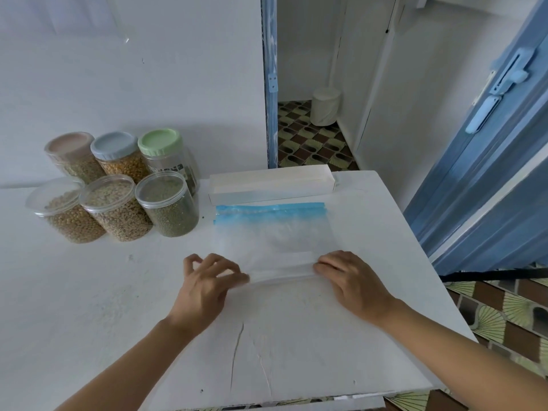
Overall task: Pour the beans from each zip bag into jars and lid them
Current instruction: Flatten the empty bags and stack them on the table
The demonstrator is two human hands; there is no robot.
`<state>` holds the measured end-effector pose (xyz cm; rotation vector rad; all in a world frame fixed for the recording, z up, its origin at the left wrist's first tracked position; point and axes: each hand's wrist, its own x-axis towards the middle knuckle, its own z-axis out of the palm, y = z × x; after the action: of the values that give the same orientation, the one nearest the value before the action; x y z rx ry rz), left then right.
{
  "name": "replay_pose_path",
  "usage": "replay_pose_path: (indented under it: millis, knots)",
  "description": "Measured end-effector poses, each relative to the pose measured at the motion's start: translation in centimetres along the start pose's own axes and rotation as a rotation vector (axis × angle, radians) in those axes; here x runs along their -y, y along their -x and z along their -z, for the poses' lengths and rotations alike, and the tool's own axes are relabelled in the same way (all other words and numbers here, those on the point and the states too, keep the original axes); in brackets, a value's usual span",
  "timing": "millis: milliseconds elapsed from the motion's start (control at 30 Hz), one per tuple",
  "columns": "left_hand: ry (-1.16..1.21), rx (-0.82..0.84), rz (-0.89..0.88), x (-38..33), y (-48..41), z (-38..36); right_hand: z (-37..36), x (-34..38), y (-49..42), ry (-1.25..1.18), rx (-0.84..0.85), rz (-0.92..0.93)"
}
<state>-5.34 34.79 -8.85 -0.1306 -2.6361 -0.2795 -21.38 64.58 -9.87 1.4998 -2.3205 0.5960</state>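
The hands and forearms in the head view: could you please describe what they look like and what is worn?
The left hand and right hand are bare: no gloves, rings or watch show. The left forearm and right forearm are uncovered to the frame edge, without sleeves.

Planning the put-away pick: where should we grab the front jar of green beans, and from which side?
Wrap the clear wall of the green-bean jar at mid-height, coming from its right. It stands upright; the brown-bean jar crowds its left and the green-lidded jar sits close behind, while bare table lies on its right.
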Motion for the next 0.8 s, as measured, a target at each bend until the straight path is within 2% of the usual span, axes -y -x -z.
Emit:
replay_pose_path:
  millis: [67,267,367,467,567,667,800]
  knots:
    - [0.009,-0.001,-0.062,0.3,0.3,-0.2,0.6,-0.1,0.1,-0.034,0.037,0.004]
    - [-0.005,0.047,-0.087,1.3,0.6,0.7,0.2,-0.4,-0.4,-0.068,0.034,-0.079]
    - [-0.003,0.071,-0.005,1.5,0.1,0.5,0.0,-0.2,-0.8,-0.128,0.013,-0.184]
    - [0.095,0.069,0.176,1.6,-1.0,0.3,-0.4,0.0,-1.3,-0.216,0.003,-0.322]
    - [0.172,0.155,0.368,1.4,-2.3,-0.1,-0.8,0.4,-1.3,-0.212,-0.001,-0.339]
    - [0.146,0.151,0.406,0.9,-3.0,-0.4,-1.5,1.1,-1.3,-0.113,-0.054,-0.334]
    - [0.087,0.101,0.369,0.5,-3.1,-0.2,-1.3,1.3,-1.9,0.039,-0.084,-0.324]
